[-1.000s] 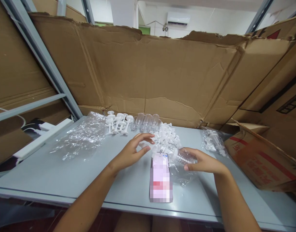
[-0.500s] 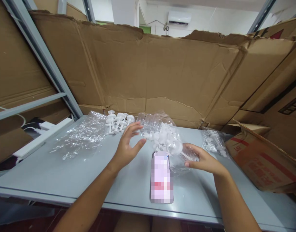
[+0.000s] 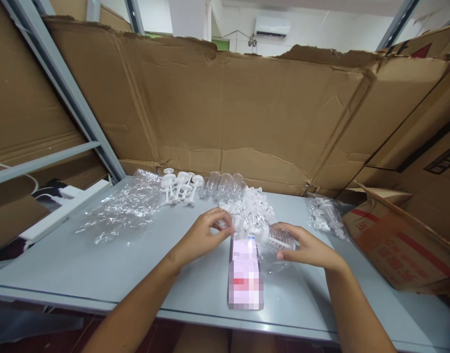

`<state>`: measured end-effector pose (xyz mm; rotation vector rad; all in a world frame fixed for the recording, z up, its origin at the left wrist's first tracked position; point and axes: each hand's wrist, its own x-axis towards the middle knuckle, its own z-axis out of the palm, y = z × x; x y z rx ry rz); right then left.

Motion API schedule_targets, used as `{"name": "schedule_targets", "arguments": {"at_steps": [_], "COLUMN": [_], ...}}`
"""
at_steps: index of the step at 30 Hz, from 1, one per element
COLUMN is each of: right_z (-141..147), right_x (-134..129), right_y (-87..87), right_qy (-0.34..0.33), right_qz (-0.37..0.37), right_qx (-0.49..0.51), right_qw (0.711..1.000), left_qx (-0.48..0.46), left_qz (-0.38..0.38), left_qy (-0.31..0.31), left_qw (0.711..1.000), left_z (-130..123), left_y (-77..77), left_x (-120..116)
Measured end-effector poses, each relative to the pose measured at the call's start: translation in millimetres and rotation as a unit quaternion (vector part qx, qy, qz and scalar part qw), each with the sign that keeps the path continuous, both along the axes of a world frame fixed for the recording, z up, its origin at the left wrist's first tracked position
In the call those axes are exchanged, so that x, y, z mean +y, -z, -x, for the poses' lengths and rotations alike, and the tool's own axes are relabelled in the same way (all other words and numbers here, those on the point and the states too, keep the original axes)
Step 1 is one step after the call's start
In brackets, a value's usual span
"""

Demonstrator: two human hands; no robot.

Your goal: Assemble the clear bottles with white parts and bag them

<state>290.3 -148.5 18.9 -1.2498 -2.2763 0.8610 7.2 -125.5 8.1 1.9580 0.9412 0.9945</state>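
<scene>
My right hand (image 3: pixel 302 245) is wrapped round a clear ribbed cylinder (image 3: pixel 280 240) inside a thin plastic bag, just right of the phone. My left hand (image 3: pixel 213 230) has its thumb and forefinger closed at the left edge of the bag (image 3: pixel 252 224), above the phone. A heap of small white parts (image 3: pixel 256 201) lies behind the bag. The phone (image 3: pixel 244 274) lies flat on the table, its screen lit. Several clear cylinders (image 3: pixel 227 184) rest behind the heap, and white plunger-like parts (image 3: pixel 181 186) lie to their left.
Crumpled clear plastic (image 3: pixel 125 206) covers the left of the grey table (image 3: pixel 137 274). A power strip (image 3: pixel 66 211) runs along the left edge. At the right are a filled bag (image 3: pixel 326 215) and a cardboard box (image 3: pixel 401 245). Cardboard (image 3: pixel 225 108) stands behind.
My left hand has come down and right, and its fingers have closed at the bag. The bag has been drawn down, baring the clear cylinders behind. My right hand has shifted slightly left with its cylinder.
</scene>
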Motion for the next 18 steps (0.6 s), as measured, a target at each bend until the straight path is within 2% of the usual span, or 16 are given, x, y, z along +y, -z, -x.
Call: {"name": "schedule_targets", "arguments": {"at_steps": [5,9,12,15,18], "right_z": [3.9,5.2,5.9,8.0,11.6], "right_x": [0.0,-1.1,-2.1,-2.6,-2.7], "right_y": [-0.8,0.1,0.5,0.0,-0.5], "right_qy": [0.000,-0.003,-0.029,-0.057,-0.054], "right_qz": [0.004,0.033,0.052,0.061,0.057], "right_qx": [0.004,0.015,0.029,0.049,0.050], "right_qw": [1.000,0.999,0.998,0.995,0.996], "left_qx": [0.104,0.136,0.123,0.067,-0.012], "left_qz": [0.006,-0.015,-0.014,-0.021,-0.022], "left_qy": [0.047,0.056,0.074,0.085,0.052], "left_qw": [0.993,0.989,0.990,0.994,0.998], "left_z": [3.2,2.2,-1.4,-5.0,-7.5], "left_y": [1.9,-0.7,-2.8,-1.9,1.2], "left_x": [-1.8,-4.7,-7.4,-8.0,-7.0]}}
